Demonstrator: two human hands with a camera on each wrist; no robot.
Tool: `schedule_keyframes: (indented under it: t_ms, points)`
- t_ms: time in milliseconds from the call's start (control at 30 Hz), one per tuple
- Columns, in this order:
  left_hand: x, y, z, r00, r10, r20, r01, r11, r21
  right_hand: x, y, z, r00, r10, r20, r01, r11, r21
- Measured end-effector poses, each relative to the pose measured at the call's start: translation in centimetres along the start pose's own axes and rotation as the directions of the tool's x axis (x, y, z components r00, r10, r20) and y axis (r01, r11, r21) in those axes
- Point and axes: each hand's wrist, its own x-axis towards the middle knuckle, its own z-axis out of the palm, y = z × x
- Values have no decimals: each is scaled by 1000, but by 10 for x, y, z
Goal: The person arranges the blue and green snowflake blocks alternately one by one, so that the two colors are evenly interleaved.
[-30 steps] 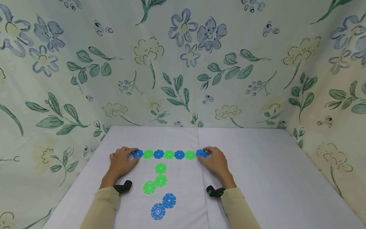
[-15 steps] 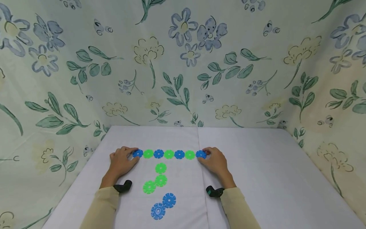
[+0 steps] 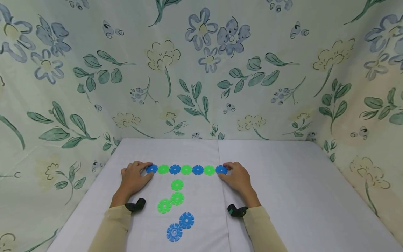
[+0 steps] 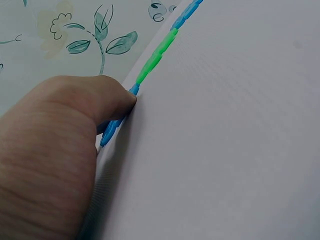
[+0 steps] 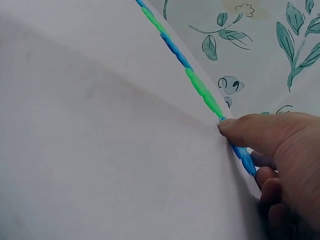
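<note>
Blue and green plastic snowflake discs alternate in a straight row across the white cloth. My left hand (image 3: 134, 177) pinches the blue disc (image 3: 152, 168) at the row's left end between thumb and fingers. At the other end, my right hand (image 3: 237, 177) holds another blue disc (image 3: 221, 169), thumb on the near side and fingers behind. Between them lie green discs such as this green disc (image 3: 186, 170) and a blue disc (image 3: 197, 170). Both wrist views show the row nearly edge-on, with the left thumb (image 4: 125, 97) and the right thumb (image 5: 232, 129) against the end discs.
Nearer than the row lie three loose green discs (image 3: 177, 198) and two loose blue discs (image 3: 186, 220). The white cloth (image 3: 302, 196) has a crease right of the middle. A flowered curtain (image 3: 201, 94) hangs along the back and sides.
</note>
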Motion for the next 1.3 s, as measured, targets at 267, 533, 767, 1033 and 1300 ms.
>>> schedule_keyframes:
  t_ms: [267, 533, 767, 1033, 1300]
  points:
    - [2, -4, 3, 1000, 0, 7, 0, 1000, 3, -1, 1, -2, 1000, -5, 16, 5, 1000, 3]
    - [2, -3, 2, 1000, -3, 16, 3, 1000, 5, -1, 1, -2, 1000, 0, 22, 0, 1000, -2]
    - [2, -3, 2, 1000, -1, 11, 1, 1000, 5, -1, 2, -3, 1000, -9, 26, 9, 1000, 10]
    - [0, -5, 4, 1000, 1, 3, -1, 1000, 9, -2, -1, -3, 1000, -13, 24, 13, 1000, 15]
    - [1, -5, 3, 1000, 2, 0, -2, 1000, 3, 0, -1, -3, 1000, -14, 26, 14, 1000, 10]
